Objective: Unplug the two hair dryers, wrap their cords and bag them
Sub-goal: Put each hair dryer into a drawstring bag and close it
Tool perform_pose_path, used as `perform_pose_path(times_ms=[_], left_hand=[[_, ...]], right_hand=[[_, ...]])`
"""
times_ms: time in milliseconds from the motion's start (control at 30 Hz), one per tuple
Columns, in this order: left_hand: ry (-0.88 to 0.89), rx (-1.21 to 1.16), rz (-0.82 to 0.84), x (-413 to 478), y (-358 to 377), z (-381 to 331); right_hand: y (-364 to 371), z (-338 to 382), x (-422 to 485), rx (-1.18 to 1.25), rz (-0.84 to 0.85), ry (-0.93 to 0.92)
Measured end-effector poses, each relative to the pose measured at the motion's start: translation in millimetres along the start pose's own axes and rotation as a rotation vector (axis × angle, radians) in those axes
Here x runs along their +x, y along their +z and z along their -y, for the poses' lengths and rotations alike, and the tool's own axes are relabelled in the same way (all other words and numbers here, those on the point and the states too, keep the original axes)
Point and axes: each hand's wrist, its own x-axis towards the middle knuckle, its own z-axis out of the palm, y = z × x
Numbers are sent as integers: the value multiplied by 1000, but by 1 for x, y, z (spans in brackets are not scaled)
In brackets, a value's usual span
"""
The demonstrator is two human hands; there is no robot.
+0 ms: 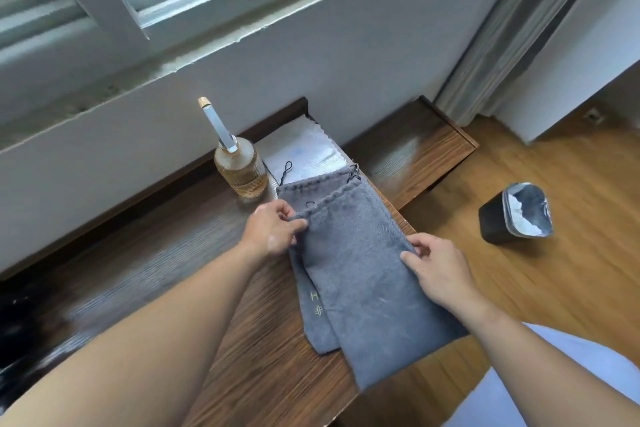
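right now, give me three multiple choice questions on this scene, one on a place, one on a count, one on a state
1. Relative to the table, where is the bin? A on it B on the floor to its right C under it
2. How many grey bags lie on the table? A one B two C three
3. What is the left hand doing? A pinching the top bag's mouth B lying flat C making an empty fist

1 B: the bin stands on the floor.
2 B: the top bag overlaps one lower bag.
3 A: its fingers pinch the hem.
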Motion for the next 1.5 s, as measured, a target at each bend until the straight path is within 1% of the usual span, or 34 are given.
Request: perform_pose_path(times_ms=[100, 167, 267, 433, 567, 700, 767, 867, 967, 1033, 1067, 1100, 1167, 1233, 1267, 1300, 1333, 1433, 1500], left_hand=[[-16, -164, 35, -37, -25, 10], [-31, -243, 18, -62, -44, 25], [-104, -373, -19, -98, -69, 58], [-218, -476, -110, -155, -94, 122], [-318, -526, -171, -194, -100, 168], [-407, -593, -214, -219, -93, 207], [-437, -630, -211, -228, -86, 224], [-451, -633, -170, -237, -82, 241], [-443, -611, -123, -247, -93, 251], [-443, -555, -139, -257, -113, 265], [-442, -502, -186, -264, -127, 272], [-440, -442, -260, -271, -144, 281], [-430, -280, -442, -287, -182, 296], [-402, -69, -617, -299, -224, 311], [-384, 32, -672, -302, -243, 319], [-374, 122, -688, -303, -261, 326], [-371, 198, -662, -301, -276, 334], [-335, 374, -484, -286, -306, 347], [-263, 444, -389, -272, -316, 353]], right_hand=[[-23, 24, 13, -108, 45, -162], [-30, 50, 23, -211, 96, -263], [-24, 98, 31, -318, 190, -406], [30, 177, 27, -497, 365, -610], [91, 228, 15, -656, 456, -744], [148, 262, 0, -818, 527, -837], [171, 269, -5, -874, 528, -863], [195, 265, -12, -953, 492, -838], [202, 250, -20, -987, 376, -801], [203, 241, -32, -956, 265, -828], [203, 236, -43, -912, 233, -839], [204, 233, -57, -842, 236, -837], [210, 228, -91, -693, 317, -776], [223, 222, -127, -621, 379, -699], [232, 220, -142, -597, 393, -665], [242, 219, -155, -572, 398, -630], [252, 219, -167, -545, 400, -590], [278, 221, -193, -472, 368, -456], [290, 219, -201, -479, 337, -386]])
